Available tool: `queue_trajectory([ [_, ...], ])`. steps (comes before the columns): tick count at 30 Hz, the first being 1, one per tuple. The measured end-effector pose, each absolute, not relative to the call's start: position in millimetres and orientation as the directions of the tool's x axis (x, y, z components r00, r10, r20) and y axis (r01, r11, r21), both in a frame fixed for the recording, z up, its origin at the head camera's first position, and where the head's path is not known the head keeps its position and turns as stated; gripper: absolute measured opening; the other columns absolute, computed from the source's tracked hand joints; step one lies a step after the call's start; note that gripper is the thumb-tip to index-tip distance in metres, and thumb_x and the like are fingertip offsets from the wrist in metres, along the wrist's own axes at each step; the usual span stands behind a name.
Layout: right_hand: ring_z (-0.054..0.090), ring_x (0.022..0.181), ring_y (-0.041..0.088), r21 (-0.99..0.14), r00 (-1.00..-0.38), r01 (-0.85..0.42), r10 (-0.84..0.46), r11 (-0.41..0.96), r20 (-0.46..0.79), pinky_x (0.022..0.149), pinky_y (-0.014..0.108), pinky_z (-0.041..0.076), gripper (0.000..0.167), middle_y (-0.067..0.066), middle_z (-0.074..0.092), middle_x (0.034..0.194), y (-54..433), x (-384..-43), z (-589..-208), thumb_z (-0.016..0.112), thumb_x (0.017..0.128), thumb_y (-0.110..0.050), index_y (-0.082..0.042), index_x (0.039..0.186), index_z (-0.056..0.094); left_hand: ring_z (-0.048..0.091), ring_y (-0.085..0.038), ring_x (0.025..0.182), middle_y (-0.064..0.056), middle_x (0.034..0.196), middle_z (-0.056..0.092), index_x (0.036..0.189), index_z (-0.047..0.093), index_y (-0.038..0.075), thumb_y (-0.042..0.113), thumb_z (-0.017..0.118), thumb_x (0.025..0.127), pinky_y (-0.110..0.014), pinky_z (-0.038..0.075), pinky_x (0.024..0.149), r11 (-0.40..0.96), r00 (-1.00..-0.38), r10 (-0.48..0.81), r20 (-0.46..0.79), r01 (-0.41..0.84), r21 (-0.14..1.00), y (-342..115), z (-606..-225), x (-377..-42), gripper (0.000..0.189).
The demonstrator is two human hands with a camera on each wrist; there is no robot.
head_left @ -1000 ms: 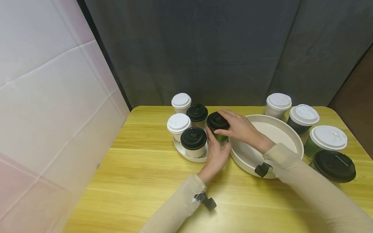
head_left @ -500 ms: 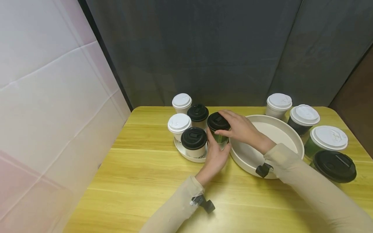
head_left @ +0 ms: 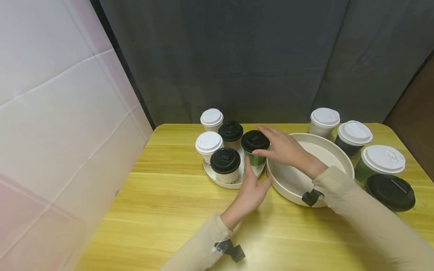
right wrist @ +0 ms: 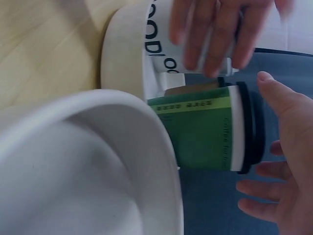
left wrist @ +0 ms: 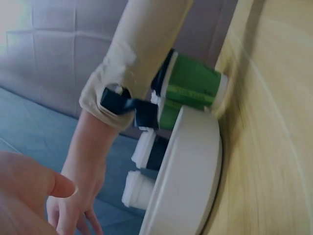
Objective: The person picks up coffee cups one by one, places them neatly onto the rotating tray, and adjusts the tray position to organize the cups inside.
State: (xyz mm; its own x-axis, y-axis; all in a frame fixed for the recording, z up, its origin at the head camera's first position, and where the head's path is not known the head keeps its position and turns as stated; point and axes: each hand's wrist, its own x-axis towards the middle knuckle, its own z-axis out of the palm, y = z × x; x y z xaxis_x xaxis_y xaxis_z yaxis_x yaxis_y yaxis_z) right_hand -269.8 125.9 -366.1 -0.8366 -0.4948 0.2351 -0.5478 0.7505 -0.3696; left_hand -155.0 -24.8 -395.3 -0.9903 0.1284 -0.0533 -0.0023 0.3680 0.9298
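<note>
A green paper coffee cup [head_left: 255,158] with a black lid stands upright at the right side of a small white round tray [head_left: 217,181]. My right hand [head_left: 285,148] hovers just right of its lid, thumb and fingers spread; the right wrist view shows a gap between this hand [right wrist: 296,156] and the lid. In front of the cup, my left hand [head_left: 252,190] is apart from it with nothing in its grasp. Several pale cups share the small tray, among them one with a white lid [head_left: 208,143] and one with a black lid [head_left: 225,160].
A larger white round tray [head_left: 327,150] stands against the small tray's right side, under my right forearm. Along its right are several lidded cups, including a black-lidded one [head_left: 390,192] nearest me. A dark curtain [head_left: 230,60] hangs behind the wooden table [head_left: 162,210].
Both hands have let go of the green cup. The left hand has drawn back toward me, and the right hand has shifted slightly right; the cup stays on the small tray.
</note>
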Motion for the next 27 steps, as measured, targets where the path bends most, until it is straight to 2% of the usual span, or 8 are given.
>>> queue_trajectory([
  [4, 0.045, 0.14, 0.036, -0.398, -0.844, -0.536, -0.483, 0.744, 0.234, 0.113, 0.057, 0.039, 0.09, 0.012, 0.036, 0.16, 132, -266, -356, 0.063, 0.085, -0.064, -0.015, 0.155, 0.033, 0.01, -0.035, 0.154, -0.023, 0.165, 0.004, 0.159, -0.006, 0.006, 0.033, 0.056, 0.093, -0.058, 0.02, 0.123, 0.453, -0.971, 0.223, -0.081, 0.03, 0.891, -32, -385, -138, 0.094],
  [7, 0.039, 0.145, 0.036, -0.403, -0.846, -0.533, -0.481, 0.744, 0.231, 0.115, 0.058, 0.036, 0.088, 0.012, 0.034, 0.161, 137, -264, -349, 0.063, 0.087, -0.062, -0.016, 0.155, 0.032, 0.013, -0.031, 0.154, -0.018, 0.167, 0.007, 0.159, -0.002, 0.008, 0.041, 0.054, 0.095, -0.054, 0.022, 0.123, 0.545, -0.943, 0.325, -0.077, 0.12, 0.83, -40, -373, -127, 0.091],
  [12, 0.037, 0.146, 0.035, -0.38, -0.829, -0.559, -0.501, 0.737, 0.246, 0.116, 0.059, 0.035, 0.084, 0.009, 0.033, 0.162, 140, -259, -340, 0.064, 0.088, -0.059, -0.021, 0.155, 0.032, 0.029, -0.024, 0.151, -0.01, 0.164, 0.025, 0.159, 0.015, 0.012, 0.05, 0.053, 0.096, -0.046, 0.031, 0.122, 0.684, -0.903, 0.429, -0.032, 0.301, 0.665, -56, -343, -115, 0.083],
  [21, 0.037, 0.145, 0.036, -0.275, -0.761, -0.647, -0.577, 0.711, 0.296, 0.114, 0.058, 0.037, 0.081, 0.009, 0.033, 0.161, 144, -249, -336, 0.067, 0.087, -0.056, -0.023, 0.154, 0.035, 0.055, -0.021, 0.133, -0.002, 0.144, 0.058, 0.144, 0.049, 0.014, 0.042, 0.057, 0.097, -0.04, 0.048, 0.109, 0.755, -0.855, 0.5, 0.134, 0.507, 0.415, -86, -305, -125, 0.055],
  [25, 0.039, 0.144, 0.037, -0.253, -0.745, -0.664, -0.591, 0.704, 0.31, 0.112, 0.058, 0.039, 0.081, 0.009, 0.033, 0.161, 148, -245, -338, 0.067, 0.087, -0.056, -0.025, 0.154, 0.035, 0.06, -0.018, 0.126, -0.001, 0.136, 0.063, 0.138, 0.055, 0.016, 0.038, 0.06, 0.096, -0.037, 0.053, 0.101, 0.765, -0.818, 0.542, 0.19, 0.575, 0.291, -96, -302, -133, 0.048],
  [27, 0.039, 0.144, 0.037, -0.244, -0.739, -0.669, -0.593, 0.702, 0.32, 0.112, 0.058, 0.039, 0.081, 0.009, 0.034, 0.161, 151, -242, -339, 0.068, 0.086, -0.055, -0.026, 0.154, 0.036, 0.059, -0.018, 0.125, -0.001, 0.135, 0.063, 0.137, 0.056, 0.016, 0.037, 0.061, 0.096, -0.037, 0.052, 0.102, 0.758, -0.793, 0.572, 0.211, 0.609, 0.233, -99, -303, -137, 0.047],
])
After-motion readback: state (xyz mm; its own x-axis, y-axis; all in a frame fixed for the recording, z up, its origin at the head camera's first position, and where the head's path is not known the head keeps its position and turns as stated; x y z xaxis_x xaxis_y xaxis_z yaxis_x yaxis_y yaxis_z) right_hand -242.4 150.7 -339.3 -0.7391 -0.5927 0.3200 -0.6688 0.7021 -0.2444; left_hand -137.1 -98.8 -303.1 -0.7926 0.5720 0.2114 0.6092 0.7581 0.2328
